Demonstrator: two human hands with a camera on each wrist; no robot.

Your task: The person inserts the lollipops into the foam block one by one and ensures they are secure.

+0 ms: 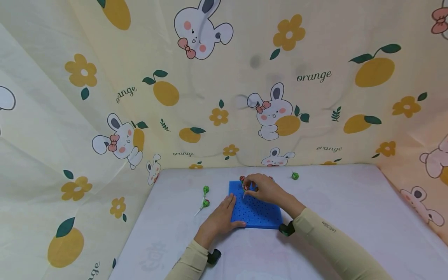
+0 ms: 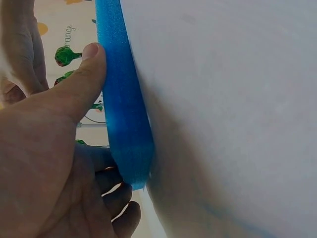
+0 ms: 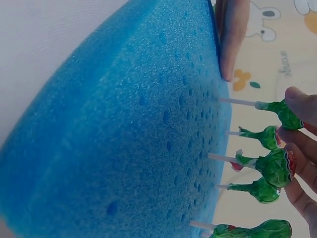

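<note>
The head camera is facing forward and down over the counter (image 1: pixel 357 202) from farther back. Both wrist cameras are looking from close range, their pictures turned sideways; all three views are sharing the blue foam block (image 1: pixel 257 214).

Left hand (image 1: pixel 221 216) touches the perforated blue board (image 1: pixel 259 213) at eight o'clock; right hand (image 1: pixel 266 189) pinches a lollipop (image 1: pixel 246 188) over its eleven o'clock.

We note cream fabric backdrop (image 1: pixel 241 74), rear & both sides, visibly creased, w/ printed rabbits (image 1: pixel 274 120), yellow fruit (image 1: pixel 375 72), flowers (image 1: pixel 295 37) & "orange" lettering (image 1: pixel 314 76); faint grey patches (image 1: pixel 255 61) upper ctr. We find bench (image 1: pixel 350 210) surf. white, faint marks (image 1: pixel 153 256) nr. front L. Lighting soft; R side warmer-toned.
</note>
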